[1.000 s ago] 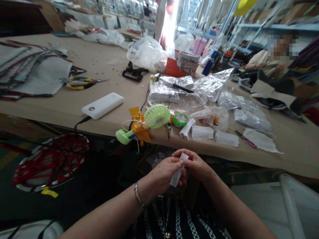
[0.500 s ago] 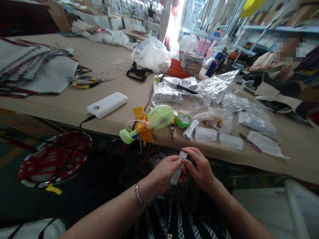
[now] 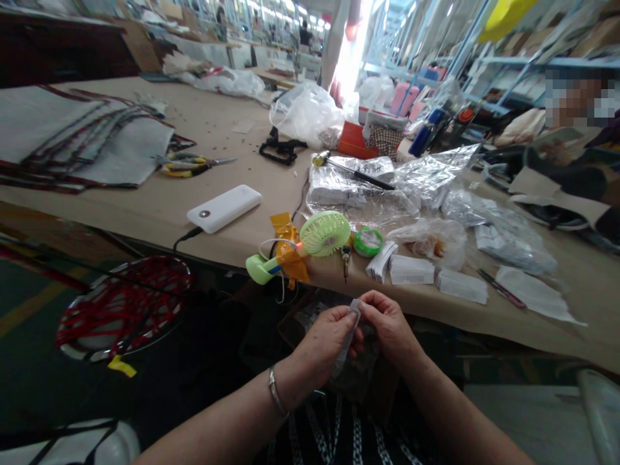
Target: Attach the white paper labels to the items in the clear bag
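A narrow white label strip is held over my lap, just below the table's front edge. My left hand is closed on it, thumb on top, and the strip's lower end hangs past the fingers. At the strip's upper end, my right hand is closed in a pinch, its fingertips against the label. Beyond my hands, on the table edge, lie stacks of similar white labels, a green tape roll and a small screwdriver-like tool.
A green handheld fan is fixed to the edge with orange tape. A white power bank, yellow-handled snippers, a hammer and plastic-wrapped bundles lie on the table. A person sits at the right.
My right hand has shifted from resting beside the strip, fingers extended, to pinching its upper end. The strip has turned slightly in my left hand. The whole view has shifted a little.
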Available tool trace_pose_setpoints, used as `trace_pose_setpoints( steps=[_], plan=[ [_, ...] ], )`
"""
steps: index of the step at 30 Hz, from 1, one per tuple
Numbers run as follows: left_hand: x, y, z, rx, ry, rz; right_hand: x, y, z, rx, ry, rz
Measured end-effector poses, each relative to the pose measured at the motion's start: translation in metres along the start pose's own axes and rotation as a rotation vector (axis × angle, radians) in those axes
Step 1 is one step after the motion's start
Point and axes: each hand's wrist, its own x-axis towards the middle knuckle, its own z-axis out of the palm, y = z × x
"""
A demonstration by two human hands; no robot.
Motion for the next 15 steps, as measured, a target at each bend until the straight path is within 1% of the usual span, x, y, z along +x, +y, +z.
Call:
trace_pose_setpoints(
  steps=[4, 6, 8, 12, 15],
  plan=[
    [0.003, -0.001, -0.005, 0.039, 0.04, 0.04, 0.006, -0.001, 0.005, -0.016, -0.001, -0.003],
    [0.008, -0.001, -0.011, 0.098, 0.079, 0.086, 0.01, -0.003, 0.006, -0.028, -0.011, 0.0],
    [0.012, 0.0, -0.017, 0.208, 0.139, 0.16, 0.015, -0.005, 0.007, -0.065, -0.016, -0.017],
    [0.017, 0.009, -0.025, 0.462, 0.266, 0.294, 0.024, -0.007, 0.008, -0.238, 0.013, -0.111],
    [0.019, 0.015, -0.026, 0.562, 0.306, 0.395, 0.027, -0.008, 0.009, -0.307, 0.019, -0.146]
  ],
)
